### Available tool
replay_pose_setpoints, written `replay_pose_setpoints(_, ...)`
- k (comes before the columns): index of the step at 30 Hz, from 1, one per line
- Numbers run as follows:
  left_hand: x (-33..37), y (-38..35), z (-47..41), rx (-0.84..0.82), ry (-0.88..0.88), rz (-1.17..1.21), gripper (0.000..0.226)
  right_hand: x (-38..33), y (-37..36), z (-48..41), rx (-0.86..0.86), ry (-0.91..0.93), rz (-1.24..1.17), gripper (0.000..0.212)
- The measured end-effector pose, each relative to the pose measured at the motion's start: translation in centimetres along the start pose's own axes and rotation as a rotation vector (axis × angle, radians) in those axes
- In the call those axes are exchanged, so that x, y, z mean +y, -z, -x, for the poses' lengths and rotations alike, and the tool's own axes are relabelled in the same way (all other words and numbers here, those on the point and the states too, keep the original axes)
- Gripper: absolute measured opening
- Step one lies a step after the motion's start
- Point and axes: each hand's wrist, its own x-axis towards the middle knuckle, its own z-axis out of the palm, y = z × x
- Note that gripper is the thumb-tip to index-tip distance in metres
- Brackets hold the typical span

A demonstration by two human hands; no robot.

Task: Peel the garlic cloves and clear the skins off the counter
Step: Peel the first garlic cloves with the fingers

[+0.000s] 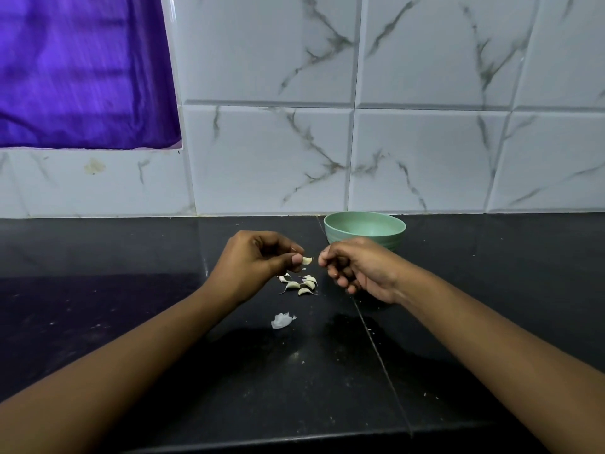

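Two hands up over the black polished stone counter point(131, 322), head view only. My left hand point(258, 260) pinches one small pale garlic clove point(306, 260) between thumb and fingertips, held clear of the surface. My right hand point(357, 270) sits just beside it, fingers curled, thumb and forefinger tips together close to the clove but not touching it; can't tell if they hold anything. Under the hands, a small heap of pale curved garlic cloves point(302, 285) lies on the counter. One crumpled white papery skin point(282, 320) lies nearer me, apart from the heap. Round pale green bowl point(365, 229) stands behind my right hand, close to the white marble-veined tiled wall point(425, 142). A seam in the counter runs from wall to front edge, passing right of the heap. Wide dark counter both sides. Purple curtain point(82, 70) upper left.
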Motion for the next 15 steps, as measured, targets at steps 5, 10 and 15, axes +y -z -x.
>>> replay_pose_setpoints(5, -0.04, 0.34, -0.20, 0.003, 0.077, 0.081, 0.010, 0.44, -0.10, 0.20, -0.160, 0.028, 0.232, 0.036)
replay_pose_setpoints(10, 0.12, 0.44, -0.16, 0.008, 0.057, 0.101, 0.011, 0.54, -0.67, 0.35, -0.141, 0.205, 0.335, 0.010)
replay_pose_setpoints(15, 0.03, 0.46, -0.21, 0.013, 0.036, 0.096, 0.014, 0.55, -0.62, 0.23, -0.083, 0.289, 0.278, 0.019)
